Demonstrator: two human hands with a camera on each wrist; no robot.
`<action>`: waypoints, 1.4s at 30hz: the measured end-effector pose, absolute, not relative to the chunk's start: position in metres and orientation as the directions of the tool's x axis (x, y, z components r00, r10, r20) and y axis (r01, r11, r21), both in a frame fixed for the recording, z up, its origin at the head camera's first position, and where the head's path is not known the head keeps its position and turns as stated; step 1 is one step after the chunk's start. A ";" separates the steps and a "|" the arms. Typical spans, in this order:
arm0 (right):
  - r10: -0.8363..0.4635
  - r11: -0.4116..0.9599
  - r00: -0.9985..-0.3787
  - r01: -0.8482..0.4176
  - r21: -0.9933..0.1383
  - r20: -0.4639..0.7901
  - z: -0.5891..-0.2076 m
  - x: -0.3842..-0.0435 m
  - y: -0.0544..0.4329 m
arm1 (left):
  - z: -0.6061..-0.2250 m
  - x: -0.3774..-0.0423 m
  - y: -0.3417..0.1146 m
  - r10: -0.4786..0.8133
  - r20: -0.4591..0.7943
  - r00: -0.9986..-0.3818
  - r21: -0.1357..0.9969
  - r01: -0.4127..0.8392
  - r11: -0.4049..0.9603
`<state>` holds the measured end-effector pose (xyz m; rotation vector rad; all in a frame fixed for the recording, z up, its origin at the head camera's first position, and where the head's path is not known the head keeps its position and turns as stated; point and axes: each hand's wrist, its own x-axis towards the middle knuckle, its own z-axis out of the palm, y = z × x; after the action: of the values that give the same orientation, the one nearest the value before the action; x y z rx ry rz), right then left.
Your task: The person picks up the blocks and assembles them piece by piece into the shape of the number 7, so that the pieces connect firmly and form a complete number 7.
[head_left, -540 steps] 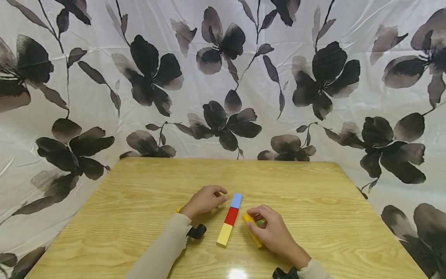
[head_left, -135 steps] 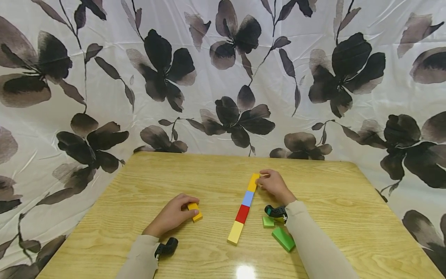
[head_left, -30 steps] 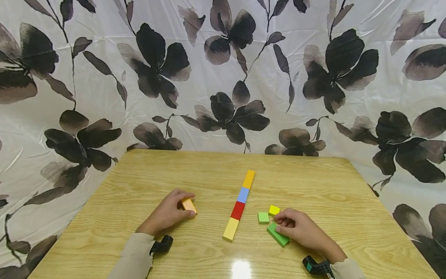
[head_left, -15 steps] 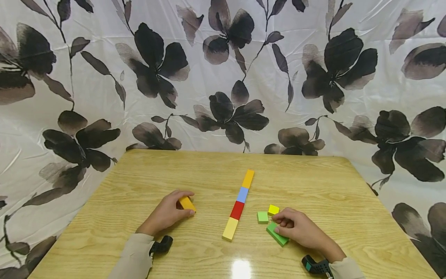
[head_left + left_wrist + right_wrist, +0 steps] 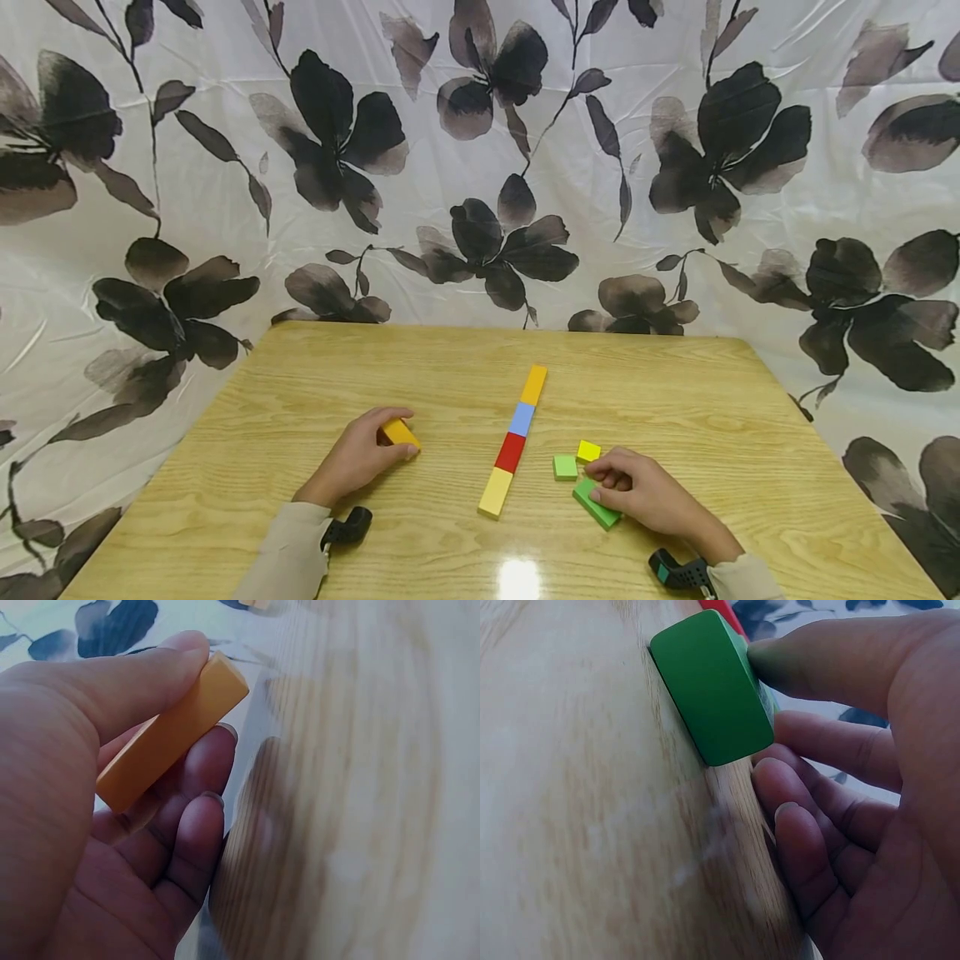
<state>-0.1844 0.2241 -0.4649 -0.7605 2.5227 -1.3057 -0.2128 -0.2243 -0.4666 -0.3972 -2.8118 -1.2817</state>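
In the head view my left hand (image 5: pixel 352 456) pinches an orange wooden block (image 5: pixel 401 435) between thumb and fingers, left of the row. The left wrist view shows the block tilted across the fingers. A straight row of blocks runs away from me: pale yellow (image 5: pixel 495 493), red block (image 5: pixel 511 452), blue block (image 5: pixel 522 418) and an orange-yellow block (image 5: pixel 534 385) at the far end. My right hand (image 5: pixel 648 492) rests at a green rectangular block (image 5: pixel 596 503), thumb touching its upper edge, fingers loosely curled beside it. The right wrist view shows the green block's end face (image 5: pixel 712 690).
A light green small block (image 5: pixel 566 467) and a bright yellow small block (image 5: pixel 588 451) lie between the row and my right hand. The wood-grain table (image 5: pixel 675 392) ends at a floral cloth (image 5: pixel 480 125) behind.
Since the oldest frame, the orange-yellow block has joined the row's far end. My right hand has drawn back from it to the green block. Lately the left hand's orange block has turned slightly.
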 end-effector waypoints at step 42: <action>-0.555 0.488 -0.829 -0.391 -0.780 0.068 -0.469 -0.182 0.225 | -0.463 -0.245 -0.186 0.210 0.028 -0.977 0.905 0.114 0.410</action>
<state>-0.1822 0.2249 -0.4692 -0.8165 2.5386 -1.2556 -0.2446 -0.1864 -0.4635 -0.3122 -2.7121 -1.7292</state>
